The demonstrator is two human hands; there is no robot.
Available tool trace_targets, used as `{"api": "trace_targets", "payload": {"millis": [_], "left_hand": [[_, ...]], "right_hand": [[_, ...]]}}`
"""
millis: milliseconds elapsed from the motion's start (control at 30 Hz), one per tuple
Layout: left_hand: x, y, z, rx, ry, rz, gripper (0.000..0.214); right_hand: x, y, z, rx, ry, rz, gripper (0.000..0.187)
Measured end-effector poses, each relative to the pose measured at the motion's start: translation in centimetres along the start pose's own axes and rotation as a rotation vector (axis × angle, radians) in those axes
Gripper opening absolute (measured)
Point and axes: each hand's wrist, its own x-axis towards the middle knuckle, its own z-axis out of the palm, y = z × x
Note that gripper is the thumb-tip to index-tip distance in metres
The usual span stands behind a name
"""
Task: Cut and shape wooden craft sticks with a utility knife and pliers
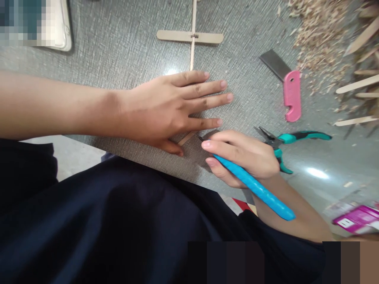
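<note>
My left hand (pixel 174 104) lies flat on the grey table, fingers stretched and spread. Under its thumb and palm shows part of a thin wooden strip (pixel 187 138). Beyond the fingers, a cross of wooden craft sticks (pixel 174 36) has its long stick running toward my hand, where the near end is hidden. In my right hand (pixel 245 154) is a slim blue-handled craft knife (pixel 256 185), gripped like a pen. Its thin dark tip touches or hovers just over the strip beside my left thumb; I cannot tell which.
To the right lie a pink-handled folding blade (pixel 292 94), opened out, and teal-handled pliers (pixel 286 139). Wood shavings (pixel 319 27) and loose craft sticks (pixel 359 85) cover the far right. A purple package (pixel 355 219) sits low right, a pale-edged device (pixel 63 35) upper left.
</note>
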Motion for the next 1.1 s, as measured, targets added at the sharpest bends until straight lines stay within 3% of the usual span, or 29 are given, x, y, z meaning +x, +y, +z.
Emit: {"api": "trace_targets", "payload": {"millis": [333,567,767,900,1100], "left_hand": [[0.1,0.2,-0.3,-0.096,0.003,-0.045,0.085],[-0.4,0.1,0.0,0.099,0.091,0.044,0.091],[0.0,0.3,-0.5,-0.014,-0.017,-0.022,0.085],[-0.1,0.1,-0.2,-0.041,-0.014,-0.007,0.092],[-0.5,-0.3,0.6,0.010,0.051,0.053,0.095]], "right_hand": [[-0.1,-0.1,0.2,0.014,0.062,0.018,0.038],[0.1,-0.2,0.1,0.004,0.059,0.038,0.030],[-0.3,0.0,0.4,-0.004,0.070,0.022,0.025],[-0.4,0.1,1.1,-0.011,0.199,-0.021,0.027],[-0.8,-0.5,1.4,-0.051,0.215,0.152,0.034]]}}
